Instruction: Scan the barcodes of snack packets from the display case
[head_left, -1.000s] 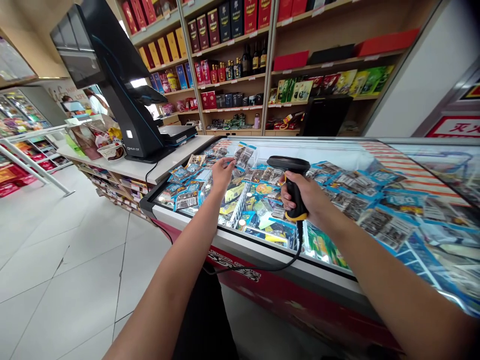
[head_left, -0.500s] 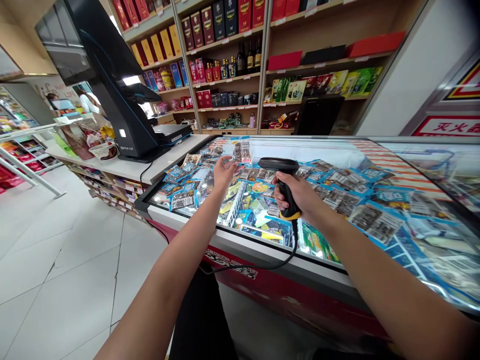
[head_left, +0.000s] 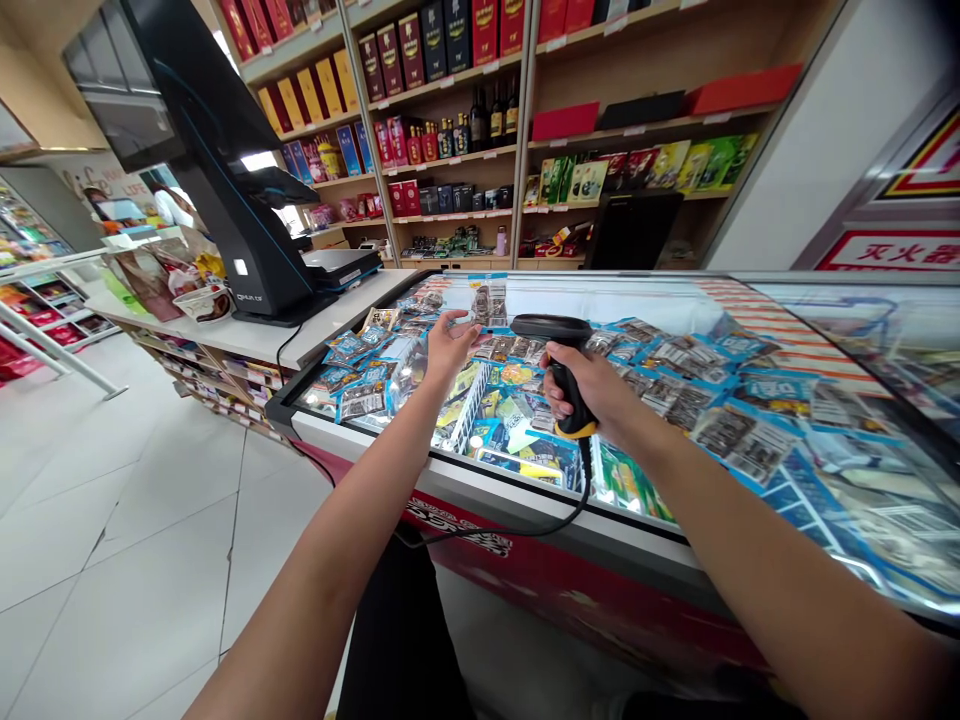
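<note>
1. Over the glass-topped case [head_left: 304, 425], my right hand [head_left: 589, 385] wraps a scanner [head_left: 551, 327].
2. My left hand [head_left: 448, 350], apart, is at a packet's [head_left: 491, 300] lower edge; I can't tell if it's pinching.
3. A loose pinch could drop the packet; a snagged cable [head_left: 540, 532] could jerk the scanner.
4. I count two hands, one scanner, one cable; other packets [head_left: 364, 400] overlap uncountably.

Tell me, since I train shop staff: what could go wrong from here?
The packet by the left hand might slip; any grip on it is hard to make out.

The cable of the barcode scanner in the right hand loops in front of the chest freezer, close to a black trouser leg, and could snag.

Many similar blue-edged packets lie close together on the glass top, so some might get mixed up.
</note>
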